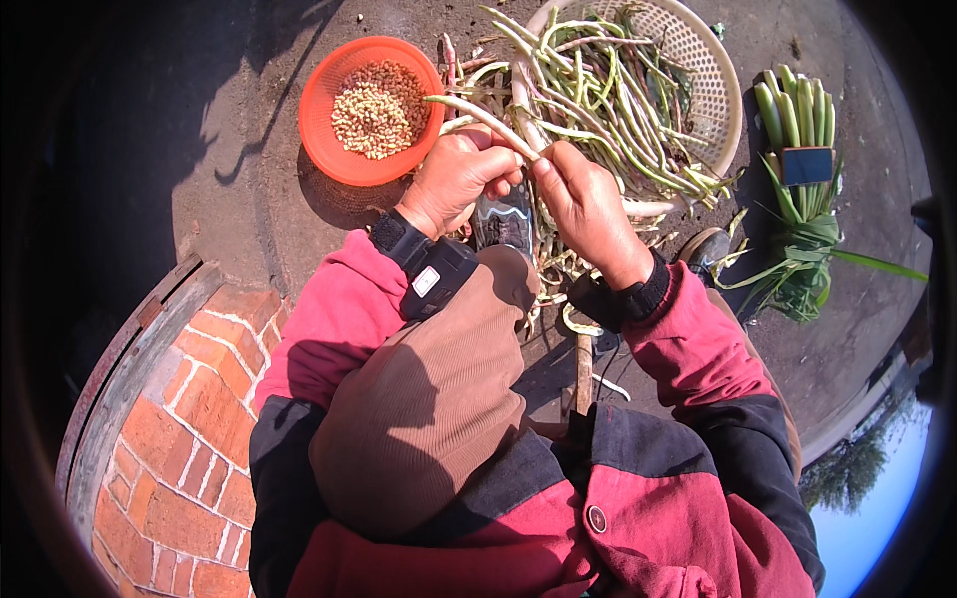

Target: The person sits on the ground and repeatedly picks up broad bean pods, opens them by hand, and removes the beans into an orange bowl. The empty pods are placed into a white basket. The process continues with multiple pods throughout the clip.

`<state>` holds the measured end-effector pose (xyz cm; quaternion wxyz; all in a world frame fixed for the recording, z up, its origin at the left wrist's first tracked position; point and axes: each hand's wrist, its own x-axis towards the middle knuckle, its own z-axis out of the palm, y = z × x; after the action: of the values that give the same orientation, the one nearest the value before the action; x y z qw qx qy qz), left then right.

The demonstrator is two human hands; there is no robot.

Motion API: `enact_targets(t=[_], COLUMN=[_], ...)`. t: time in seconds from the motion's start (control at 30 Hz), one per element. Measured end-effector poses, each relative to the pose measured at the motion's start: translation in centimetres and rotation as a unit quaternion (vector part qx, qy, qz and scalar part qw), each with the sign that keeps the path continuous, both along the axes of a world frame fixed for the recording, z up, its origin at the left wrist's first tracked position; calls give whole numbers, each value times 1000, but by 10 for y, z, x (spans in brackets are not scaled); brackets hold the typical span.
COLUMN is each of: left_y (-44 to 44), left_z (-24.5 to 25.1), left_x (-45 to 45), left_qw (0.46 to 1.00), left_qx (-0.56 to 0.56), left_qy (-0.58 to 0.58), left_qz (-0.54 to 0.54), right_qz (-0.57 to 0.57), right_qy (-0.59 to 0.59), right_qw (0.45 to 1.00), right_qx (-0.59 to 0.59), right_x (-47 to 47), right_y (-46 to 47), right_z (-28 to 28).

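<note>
One long pale-green bean pod [486, 119] spans my two hands. My right hand [579, 202] pinches its lower end between thumb and finger. My left hand [467, 176] is curled just below the pod, its thumb and fingertips by the pod's lower part; whether it grips the pod I cannot tell. Left of my hands, an orange plastic colander [318, 112] holds shelled beans [374, 116], paler ones lying over redder ones. Beyond my right hand, a wide cream plastic basket [721, 97] holds a heap of long bean pods [605, 90], some hanging over its rim.
Empty pod shells [557, 265] litter the ground around my shoe [508, 217]. At the right lies a tied bundle of green stalks [804, 112] with a dark flat rectangular object [807, 165] on it. A brick wall [187, 418] stands at lower left.
</note>
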<state>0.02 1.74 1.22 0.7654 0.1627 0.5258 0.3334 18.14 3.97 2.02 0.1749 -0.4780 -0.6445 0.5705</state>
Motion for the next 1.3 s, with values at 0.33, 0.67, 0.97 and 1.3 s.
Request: enact_targets(t=[0.33,0.67,0.97,1.3], left_y=[-1,3,-3,-6], left_z=[3,7,5,-5], left_x=[5,1,-5,-7], left_qw=[994,998,990,991], left_qx=[-16,8,-36,-52], left_qy=[-95,19,18,4], left_qz=[58,-59,-136,-120], right_qz=[-69,69,103,199], right_qy=[180,22,23,-21], right_qw=[929,997,987,979], right_qx=[-317,30,-122,37], right_x=[10,12,26,37], right_y=[10,10,15,16], right_z=[5,1,3,-3])
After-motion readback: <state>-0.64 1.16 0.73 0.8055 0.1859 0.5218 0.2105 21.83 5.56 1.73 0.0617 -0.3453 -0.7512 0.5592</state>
